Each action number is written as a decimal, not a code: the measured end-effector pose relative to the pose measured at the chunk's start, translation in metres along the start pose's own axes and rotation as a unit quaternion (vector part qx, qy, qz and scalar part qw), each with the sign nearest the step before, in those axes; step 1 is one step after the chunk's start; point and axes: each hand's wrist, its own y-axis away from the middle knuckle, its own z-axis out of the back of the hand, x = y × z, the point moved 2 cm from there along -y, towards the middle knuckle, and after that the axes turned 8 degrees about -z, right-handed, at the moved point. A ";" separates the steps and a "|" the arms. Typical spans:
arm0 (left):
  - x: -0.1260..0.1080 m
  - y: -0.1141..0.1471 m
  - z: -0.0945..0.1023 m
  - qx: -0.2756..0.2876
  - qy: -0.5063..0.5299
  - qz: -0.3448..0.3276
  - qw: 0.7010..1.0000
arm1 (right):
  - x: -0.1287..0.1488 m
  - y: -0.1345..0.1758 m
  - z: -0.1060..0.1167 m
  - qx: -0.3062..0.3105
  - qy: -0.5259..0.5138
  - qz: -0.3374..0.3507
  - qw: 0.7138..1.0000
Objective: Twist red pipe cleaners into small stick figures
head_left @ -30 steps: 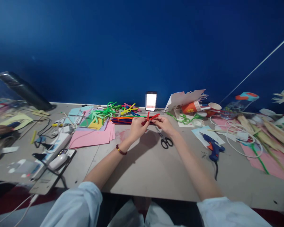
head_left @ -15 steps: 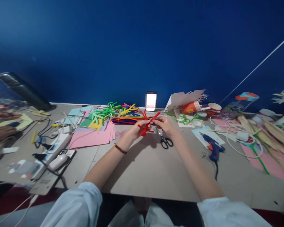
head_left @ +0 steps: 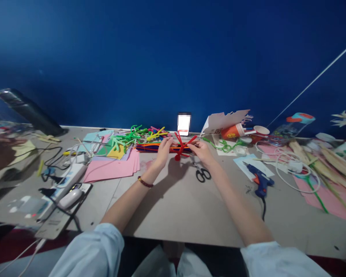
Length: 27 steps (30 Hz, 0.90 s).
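A red pipe-cleaner figure (head_left: 181,147), with several thin limbs and a coiled round end at the bottom, hangs in front of the phone. My right hand (head_left: 202,151) pinches one of its limbs from the right. On the other side, my left hand (head_left: 163,152) is held apart from the figure, fingers extended and nothing visible in them. Behind both hands lies a bundle of long pipe cleaners (head_left: 150,147) in orange, purple and other colours. Black-handled scissors (head_left: 203,175) rest on the table just below my right hand.
A lit phone (head_left: 184,124) stands against the blue wall. Pink paper (head_left: 111,170), green pipe cleaners (head_left: 129,136) and a power strip (head_left: 64,188) lie left. A blue glue gun (head_left: 261,181) and orange paper cups (head_left: 232,131) are right. Another person's blurred hand (head_left: 2,154) shows far left.
My left hand has let go of the red pipe-cleaner figure and drawn slightly left. The figure has turned and risen a little in my right hand. At far left, the other person's hand has moved.
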 end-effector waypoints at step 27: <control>-0.012 0.014 -0.006 0.095 -0.277 -0.241 0.926 | 0.006 0.007 -0.009 0.093 0.055 0.094 0.990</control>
